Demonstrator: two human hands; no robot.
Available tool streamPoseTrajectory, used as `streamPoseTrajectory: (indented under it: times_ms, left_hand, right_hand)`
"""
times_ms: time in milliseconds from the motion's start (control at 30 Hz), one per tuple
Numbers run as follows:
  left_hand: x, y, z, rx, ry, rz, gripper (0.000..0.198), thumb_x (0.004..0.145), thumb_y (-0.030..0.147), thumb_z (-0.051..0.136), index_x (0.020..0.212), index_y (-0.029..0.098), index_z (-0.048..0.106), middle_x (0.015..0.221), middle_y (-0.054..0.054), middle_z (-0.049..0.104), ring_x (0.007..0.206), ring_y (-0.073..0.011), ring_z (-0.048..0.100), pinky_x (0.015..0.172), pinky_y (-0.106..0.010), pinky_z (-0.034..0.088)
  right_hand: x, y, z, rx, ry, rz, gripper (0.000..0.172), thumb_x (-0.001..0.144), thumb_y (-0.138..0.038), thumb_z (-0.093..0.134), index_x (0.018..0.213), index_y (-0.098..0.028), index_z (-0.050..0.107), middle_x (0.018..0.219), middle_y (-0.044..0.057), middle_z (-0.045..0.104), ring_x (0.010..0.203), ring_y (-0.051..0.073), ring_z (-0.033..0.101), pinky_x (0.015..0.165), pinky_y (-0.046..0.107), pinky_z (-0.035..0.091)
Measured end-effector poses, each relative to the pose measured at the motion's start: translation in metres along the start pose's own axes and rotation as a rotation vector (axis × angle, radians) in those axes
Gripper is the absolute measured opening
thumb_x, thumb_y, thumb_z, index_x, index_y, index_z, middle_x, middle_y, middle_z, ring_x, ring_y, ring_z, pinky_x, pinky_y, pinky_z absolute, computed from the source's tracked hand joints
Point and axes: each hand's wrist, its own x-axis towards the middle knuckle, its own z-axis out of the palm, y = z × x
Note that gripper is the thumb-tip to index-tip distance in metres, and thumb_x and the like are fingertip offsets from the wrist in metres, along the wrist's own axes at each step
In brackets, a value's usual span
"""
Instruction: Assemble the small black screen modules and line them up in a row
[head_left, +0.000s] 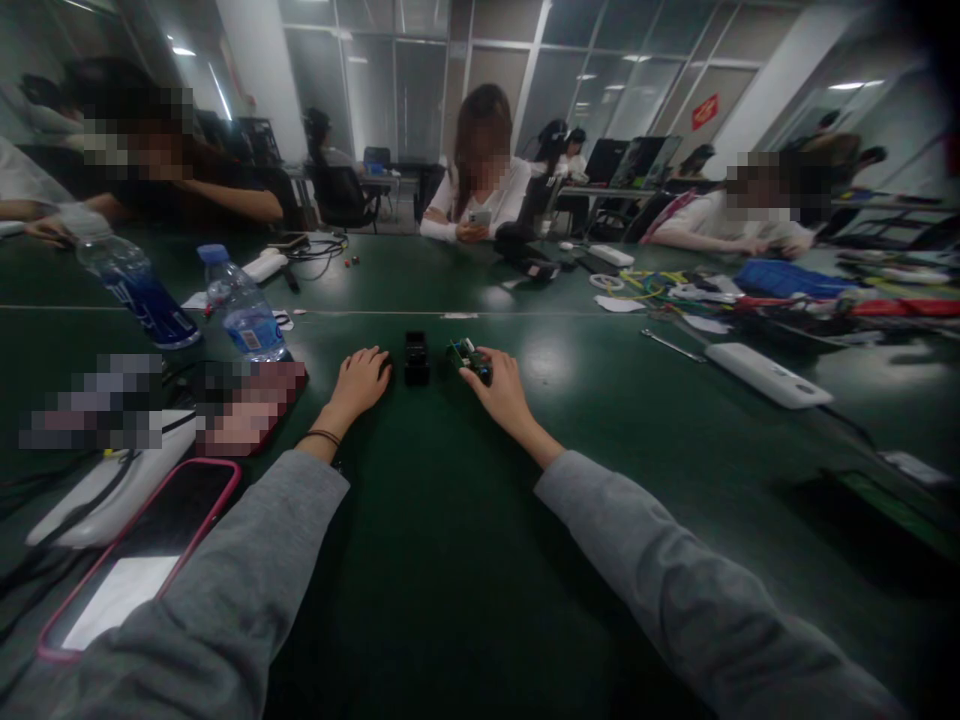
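On the green tabletop my left hand lies palm down, fingers stretched forward and holding nothing. Just right of its fingertips stands a small black box-like part, apart from the hand; its kind is unclear. My right hand grips a small green circuit board between thumb and fingers. White and dark components show on the board, and part of it is hidden behind the fingers. A short gap separates the board from the black part.
Left are two plastic bottles, a phone in a pink case and a white power strip with cables. Right lie another white power strip, a wrench and tangled wires. People sit across the table.
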Motion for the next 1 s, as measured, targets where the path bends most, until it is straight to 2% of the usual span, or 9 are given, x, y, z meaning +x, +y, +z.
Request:
streamPoseTrajectory:
  times_ms: [67, 100, 233, 333, 467, 633, 800, 933, 1000]
  left_hand:
    - [0.0, 0.0, 0.001, 0.004, -0.006, 0.005, 0.047, 0.11, 0.034, 0.04, 0.15, 0.017, 0.057, 0.161, -0.016, 0.053, 0.15, -0.0327, 0.048, 0.124, -0.056, 0.038]
    - [0.0, -0.001, 0.001, 0.007, -0.005, 0.006, 0.047, 0.11, 0.034, 0.04, 0.15, 0.016, 0.057, 0.161, -0.016, 0.053, 0.15, -0.0329, 0.048, 0.124, -0.057, 0.038]
    - [0.0, -0.001, 0.001, 0.011, 0.011, 0.005, 0.047, 0.11, 0.035, 0.04, 0.15, 0.019, 0.058, 0.161, -0.015, 0.054, 0.149, -0.0328, 0.048, 0.123, -0.057, 0.038]
    - [0.0, -0.001, 0.001, 0.003, 0.001, 0.002, 0.047, 0.11, 0.035, 0.04, 0.15, 0.018, 0.058, 0.161, -0.015, 0.054, 0.149, -0.0331, 0.048, 0.124, -0.056, 0.038]
    - [0.0, -0.001, 0.001, -0.005, -0.008, -0.001, 0.048, 0.11, 0.034, 0.04, 0.15, 0.016, 0.057, 0.161, -0.016, 0.053, 0.15, -0.0334, 0.047, 0.124, -0.056, 0.037]
    - [-0.001, -0.001, 0.0, -0.014, 0.003, 0.003, 0.047, 0.109, 0.034, 0.04, 0.15, 0.019, 0.058, 0.161, -0.015, 0.054, 0.149, -0.033, 0.048, 0.124, -0.056, 0.038]
    - [-0.001, 0.0, 0.001, -0.014, 0.011, 0.0, 0.047, 0.109, 0.033, 0.04, 0.149, 0.017, 0.058, 0.16, -0.016, 0.054, 0.149, -0.0327, 0.048, 0.125, -0.055, 0.037]
    - [-0.001, 0.0, 0.003, -0.011, 0.028, -0.003, 0.045, 0.109, 0.033, 0.042, 0.148, 0.02, 0.06, 0.159, -0.015, 0.055, 0.148, -0.0317, 0.05, 0.124, -0.055, 0.038]
    - [-0.001, 0.0, 0.003, -0.008, 0.031, -0.006, 0.045, 0.109, 0.033, 0.042, 0.147, 0.02, 0.06, 0.159, -0.014, 0.056, 0.148, -0.0318, 0.05, 0.124, -0.055, 0.038]
  right_hand:
    - [0.0, -0.001, -0.001, -0.016, -0.023, -0.008, 0.057, 0.091, -0.048, 0.073, 0.136, -0.016, 0.059, 0.128, 0.019, 0.064, 0.117, 0.038, 0.057, 0.1, 0.057, 0.053]
    - [-0.001, -0.001, -0.001, -0.015, -0.033, -0.002, 0.057, 0.09, -0.046, 0.074, 0.136, -0.016, 0.059, 0.127, 0.018, 0.064, 0.116, 0.038, 0.058, 0.098, 0.056, 0.054]
    - [-0.001, 0.001, -0.002, 0.031, -0.001, 0.05, 0.043, 0.092, -0.039, 0.065, 0.13, -0.019, 0.063, 0.12, 0.016, 0.066, 0.108, 0.034, 0.065, 0.094, 0.052, 0.056]
    - [0.002, 0.007, 0.0, 0.101, 0.042, 0.124, 0.039, 0.094, -0.04, 0.058, 0.125, -0.017, 0.065, 0.116, 0.016, 0.069, 0.104, 0.032, 0.067, 0.095, 0.05, 0.055]
    - [0.008, 0.021, 0.005, 0.145, 0.083, 0.246, 0.038, 0.098, -0.04, 0.046, 0.122, -0.018, 0.066, 0.115, 0.015, 0.072, 0.106, 0.032, 0.067, 0.099, 0.05, 0.053]
    - [0.011, 0.035, 0.011, 0.041, 0.129, 0.271, 0.035, 0.098, -0.039, 0.043, 0.113, -0.019, 0.068, 0.113, 0.017, 0.072, 0.114, 0.035, 0.062, 0.108, 0.058, 0.044]
    - [0.009, 0.036, 0.012, 0.037, 0.142, 0.277, 0.042, 0.099, -0.041, 0.045, 0.127, -0.015, 0.063, 0.118, 0.02, 0.069, 0.115, 0.036, 0.061, 0.108, 0.058, 0.044]
    - [0.006, 0.031, 0.009, 0.023, 0.117, 0.152, 0.062, 0.094, -0.052, 0.063, 0.144, -0.015, 0.055, 0.134, 0.022, 0.063, 0.122, 0.038, 0.058, 0.109, 0.058, 0.044]
    - [0.004, 0.029, 0.008, 0.018, 0.085, 0.103, 0.062, 0.092, -0.047, 0.067, 0.144, -0.016, 0.056, 0.133, 0.021, 0.063, 0.123, 0.038, 0.057, 0.109, 0.058, 0.045]
